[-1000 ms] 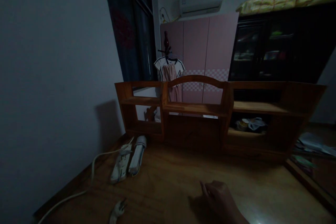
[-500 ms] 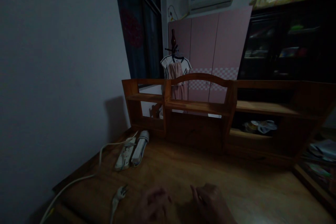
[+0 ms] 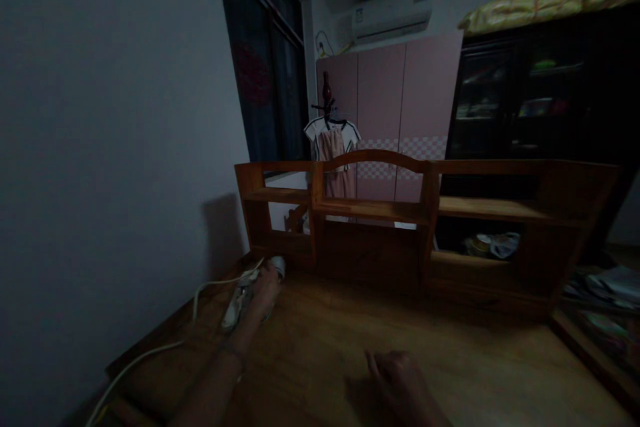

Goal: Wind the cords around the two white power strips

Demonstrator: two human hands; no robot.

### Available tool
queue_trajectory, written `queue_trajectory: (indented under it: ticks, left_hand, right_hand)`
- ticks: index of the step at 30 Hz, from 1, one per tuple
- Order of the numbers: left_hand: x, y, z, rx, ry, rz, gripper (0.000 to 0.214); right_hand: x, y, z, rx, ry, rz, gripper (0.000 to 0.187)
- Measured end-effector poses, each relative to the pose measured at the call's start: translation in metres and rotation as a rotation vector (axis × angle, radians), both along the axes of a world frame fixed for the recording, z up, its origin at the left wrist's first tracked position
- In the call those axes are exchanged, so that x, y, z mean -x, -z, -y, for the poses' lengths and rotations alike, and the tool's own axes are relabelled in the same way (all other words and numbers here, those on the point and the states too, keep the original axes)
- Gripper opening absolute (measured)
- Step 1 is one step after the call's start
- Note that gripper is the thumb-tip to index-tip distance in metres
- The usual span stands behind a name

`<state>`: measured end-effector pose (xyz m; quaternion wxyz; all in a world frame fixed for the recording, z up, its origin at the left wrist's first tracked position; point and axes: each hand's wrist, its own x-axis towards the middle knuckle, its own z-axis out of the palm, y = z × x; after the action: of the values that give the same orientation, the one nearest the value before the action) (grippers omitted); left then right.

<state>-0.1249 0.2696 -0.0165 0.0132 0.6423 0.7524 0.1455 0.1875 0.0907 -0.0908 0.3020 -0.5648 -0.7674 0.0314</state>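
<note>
My left hand (image 3: 267,285) reaches forward to the left side of the wooden desk (image 3: 320,340). Its fingers are closed over a white flashlight-like lamp with a round head (image 3: 279,265); most of the lamp's body is hidden under the hand. Just left of it lies a white power strip (image 3: 233,311), partly covered by the hand, with a pale cable (image 3: 200,288) running from its far end. My right hand (image 3: 399,373) is at the desk's near side, its fingers curled in and nothing visible in them.
A wooden shelf unit (image 3: 375,211) stands along the desk's back edge, with a clear plastic bag (image 3: 503,245) in its right part. The wall (image 3: 150,147) borders the desk on the left. Papers (image 3: 607,285) lie beyond the right edge.
My left hand has moved from the near middle of the desk forward and left onto the lamp. The right hand stays almost in place. My view has shifted slightly.
</note>
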Motion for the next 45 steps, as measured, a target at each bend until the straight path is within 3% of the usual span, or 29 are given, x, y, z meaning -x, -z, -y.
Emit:
queue_trajectory:
  ticks: [2,6,8,13,17,20,21,23,25,28,30,34,35,40,45]
  left_hand:
    - [0.009,0.0,-0.003,0.002,-0.007,0.082,0.069]
    - [0.019,-0.007,0.0,-0.04,0.033,0.265,0.048]
    - [0.017,-0.011,0.005,-0.085,0.077,0.361,0.052]
    - [-0.005,-0.025,0.017,-0.201,0.193,0.596,0.069]
    - [-0.03,-0.056,0.039,-0.282,0.32,0.719,0.072]
    - [-0.055,-0.081,0.066,-0.257,0.477,0.95,0.066]
    - [-0.066,-0.087,0.076,-0.237,0.509,1.061,0.067]
    - [-0.09,-0.089,0.094,-0.144,0.582,1.265,0.069]
    - [-0.113,-0.081,0.106,-0.102,0.639,1.481,0.075]
    - [-0.142,-0.058,0.114,0.082,0.77,1.653,0.075]
    - [-0.155,-0.042,0.113,0.154,0.781,1.664,0.072]
    - [-0.171,-0.014,0.103,0.188,0.77,1.706,0.07]
    - [-0.174,-0.008,0.101,0.193,0.76,1.731,0.07]
    - [-0.179,0.019,0.089,0.126,0.541,1.797,0.06]
    - [-0.176,0.041,0.08,0.182,0.323,1.805,0.044]
  right_hand:
    - [0.001,-0.001,0.001,0.017,-0.009,0.009,0.055]
    - [0.002,-0.005,0.004,0.034,0.005,0.013,0.057]
    - [0.002,-0.006,0.005,0.046,-0.004,0.005,0.056]
    - [0.001,-0.003,0.002,0.083,-0.01,-0.003,0.054]
    - [-0.001,-0.007,0.003,0.078,-0.035,-0.049,0.051]
    - [-0.005,-0.018,0.006,-0.076,-0.016,-0.211,0.028]
    - [-0.006,-0.022,0.007,-0.163,0.019,-0.289,0.032]
    - [-0.009,-0.029,0.007,-0.318,0.102,-0.431,0.06]
    - [-0.01,-0.033,0.005,-0.393,0.174,-0.528,0.074]
    - [-0.01,-0.035,0.001,-0.317,0.189,-0.64,0.077]
    - [-0.009,-0.036,0.0,-0.18,0.142,-0.705,0.07]
    - [-0.007,-0.038,0.006,0.115,-0.026,-0.743,0.038]
    - [-0.006,-0.039,0.008,0.167,-0.046,-0.754,0.038]
    - [-0.004,-0.037,0.005,0.377,-0.031,-0.846,0.05]
    - [-0.005,-0.034,-0.006,0.439,-0.099,-0.848,0.04]
